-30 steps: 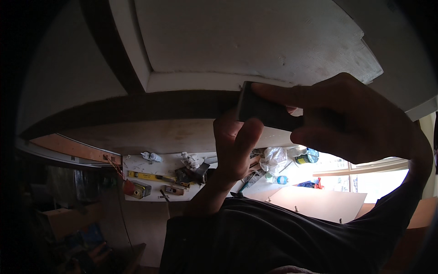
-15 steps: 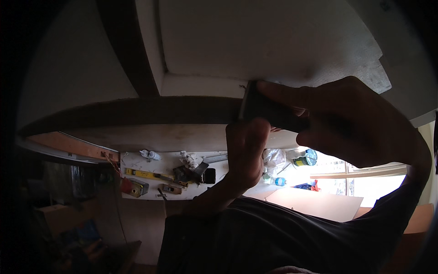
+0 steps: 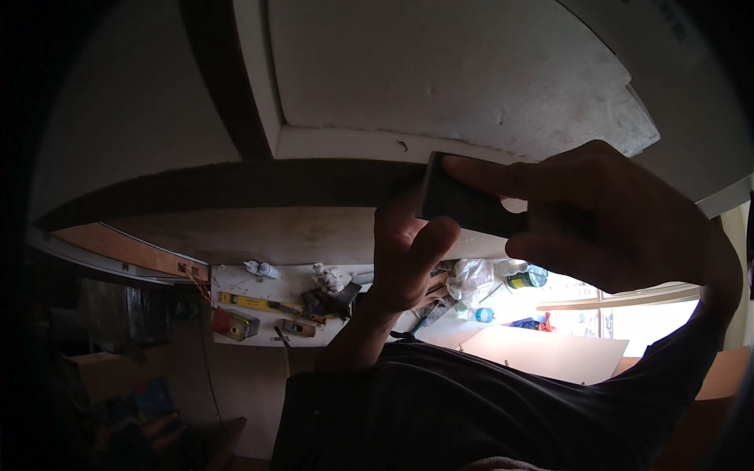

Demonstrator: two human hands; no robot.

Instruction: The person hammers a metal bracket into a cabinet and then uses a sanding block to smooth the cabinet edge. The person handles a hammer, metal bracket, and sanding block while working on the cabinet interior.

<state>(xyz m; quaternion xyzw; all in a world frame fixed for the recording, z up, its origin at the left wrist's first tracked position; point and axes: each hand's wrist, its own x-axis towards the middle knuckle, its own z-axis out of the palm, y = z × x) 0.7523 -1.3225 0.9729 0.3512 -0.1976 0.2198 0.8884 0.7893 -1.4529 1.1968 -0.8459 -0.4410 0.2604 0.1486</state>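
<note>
My right hand (image 3: pixel 605 208) is closed around a dark flat rectangular block (image 3: pixel 467 196), its thumb lying along the upper edge. The block's left end lies across the dark wooden rail (image 3: pixel 314 184); whether it touches the rail cannot be told. From below, my left hand (image 3: pixel 404 263) reaches the block's lower left corner, thumb in front and fingers going behind, partly hidden. Above the rail is a pale panel (image 3: pixel 440 71), with a small curled shaving or scrap (image 3: pixel 402 146) on the light strip beside it.
A white worktop (image 3: pixel 275 279) below holds a yellow spirit level (image 3: pixel 255 301), a small wooden hand plane (image 3: pixel 298 327), white bottles (image 3: pixel 261 269), plastic bags (image 3: pixel 471 279) and a clear bottle with blue (image 3: pixel 484 315). A pale board (image 3: pixel 550 353) lies before the bright window. Dark rail (image 3: pixel 224 71) runs upward.
The block and my right hand have shifted slightly right and down. My left hand has moved a little left and its thumb has come away from the fingers. The curled scrap shows more plainly.
</note>
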